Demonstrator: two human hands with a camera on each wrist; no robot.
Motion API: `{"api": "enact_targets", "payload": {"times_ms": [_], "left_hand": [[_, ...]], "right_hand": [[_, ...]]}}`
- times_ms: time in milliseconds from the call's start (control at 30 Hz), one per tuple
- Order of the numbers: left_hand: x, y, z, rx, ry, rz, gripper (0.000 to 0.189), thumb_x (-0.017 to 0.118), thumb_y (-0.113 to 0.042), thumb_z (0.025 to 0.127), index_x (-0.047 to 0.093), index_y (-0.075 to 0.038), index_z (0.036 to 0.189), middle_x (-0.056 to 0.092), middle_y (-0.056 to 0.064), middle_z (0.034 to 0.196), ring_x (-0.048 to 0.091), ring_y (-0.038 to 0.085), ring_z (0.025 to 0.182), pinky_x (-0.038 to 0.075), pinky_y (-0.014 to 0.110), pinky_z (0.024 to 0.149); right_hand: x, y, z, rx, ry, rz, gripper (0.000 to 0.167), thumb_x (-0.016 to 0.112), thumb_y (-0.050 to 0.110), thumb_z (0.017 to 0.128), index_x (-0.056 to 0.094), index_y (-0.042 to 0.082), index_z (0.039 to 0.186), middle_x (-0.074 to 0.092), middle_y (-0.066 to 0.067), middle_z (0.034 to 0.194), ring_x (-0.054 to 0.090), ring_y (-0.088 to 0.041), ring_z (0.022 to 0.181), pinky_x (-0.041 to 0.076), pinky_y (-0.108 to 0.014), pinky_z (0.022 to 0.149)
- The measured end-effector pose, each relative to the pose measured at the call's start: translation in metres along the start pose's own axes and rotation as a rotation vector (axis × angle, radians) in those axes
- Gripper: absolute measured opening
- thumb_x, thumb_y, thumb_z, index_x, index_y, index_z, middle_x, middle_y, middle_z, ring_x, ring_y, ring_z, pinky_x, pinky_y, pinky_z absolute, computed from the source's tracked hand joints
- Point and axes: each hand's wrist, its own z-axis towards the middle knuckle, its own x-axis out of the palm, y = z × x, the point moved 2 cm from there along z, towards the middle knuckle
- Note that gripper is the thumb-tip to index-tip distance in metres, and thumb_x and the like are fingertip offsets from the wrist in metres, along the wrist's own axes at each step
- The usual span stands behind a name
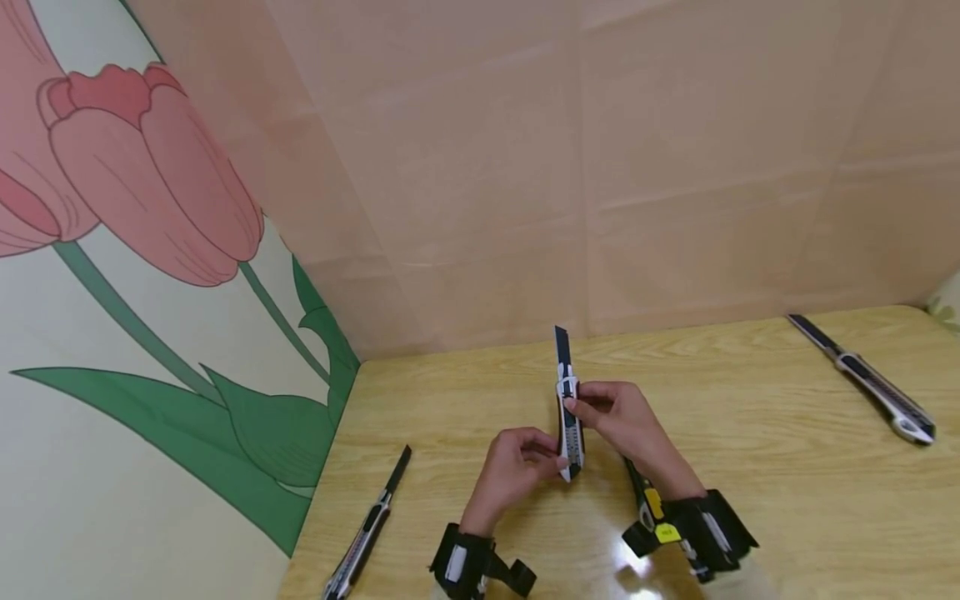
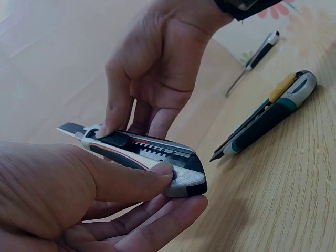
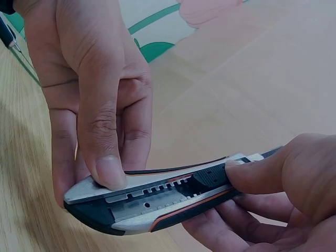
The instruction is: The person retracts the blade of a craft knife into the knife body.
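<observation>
Both hands hold one snap-off utility knife (image 1: 571, 435), upright in the head view with its dark blade pointing away from the person. My left hand (image 1: 513, 467) pinches the butt end of its silver and black body. The thumb of my right hand (image 1: 628, 425) lies on the black slider near the blade end, with fingers behind the body. In the left wrist view, part of the blade (image 2: 71, 128) sticks out of the front. The toothed slot along the knife (image 3: 142, 206) faces up between the two thumbs in the right wrist view.
A green and yellow utility knife (image 2: 268, 115) lies on the wooden table (image 1: 750, 467), partly under the right wrist in the head view. Another knife (image 1: 367, 533) lies at the left, and one (image 1: 873, 387) at the far right. A tulip-patterned wall covering (image 1: 161, 183) borders the left edge.
</observation>
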Motion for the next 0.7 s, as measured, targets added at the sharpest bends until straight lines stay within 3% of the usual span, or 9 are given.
{"api": "enact_targets", "payload": {"times_ms": [700], "left_hand": [[0.0012, 0.0019, 0.0009, 0.004, -0.003, -0.005, 0.012, 0.079, -0.005, 0.088, 0.074, -0.004, 0.099, 0.074, 0.004, 0.092, 0.071, 0.01, 0.075, 0.058, 0.024, 0.068]], "right_hand": [[-0.0002, -0.0027, 0.001, 0.0, 0.011, -0.024, 0.028, 0.069, 0.014, 0.099, 0.069, -0.002, 0.122, 0.071, -0.015, 0.114, 0.067, -0.024, 0.1, 0.057, -0.03, 0.082]]}}
